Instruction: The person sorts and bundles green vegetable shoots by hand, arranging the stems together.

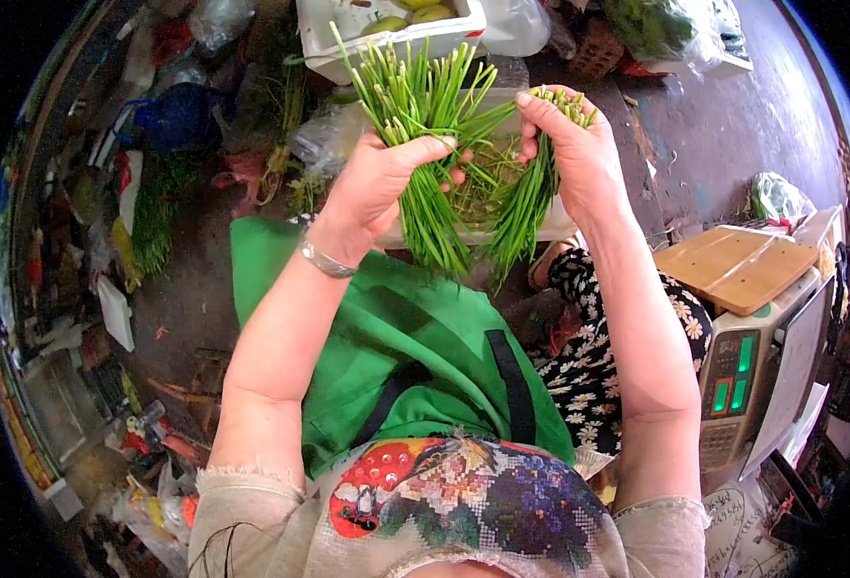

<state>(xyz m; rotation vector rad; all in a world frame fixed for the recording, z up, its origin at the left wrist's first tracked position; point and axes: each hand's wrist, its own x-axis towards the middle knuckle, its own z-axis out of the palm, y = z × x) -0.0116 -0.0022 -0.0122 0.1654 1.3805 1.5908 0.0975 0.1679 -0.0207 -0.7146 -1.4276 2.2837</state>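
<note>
My left hand [379, 178] is closed around a thick bunch of chives [432, 226], its cut stem ends pointing up and away from me. A smaller bunch of chives [531, 197] hangs from my right hand [579, 144], pinched near the stem ends between thumb and fingers. A few stems stretch across between the two bunches. Beneath them sits a pale, shallow tray [552, 227] with loose green scraps [488, 193] in it. The bunches partly hide the tray.
Beyond the tray stands a white box [333, 60] with yellow-green fruit [432, 13]. To the right is a scale [730, 380] with lit green displays and a wooden board [733, 265] on top. More greens [158, 212] lie at left. A green apron [290, 279] covers my lap.
</note>
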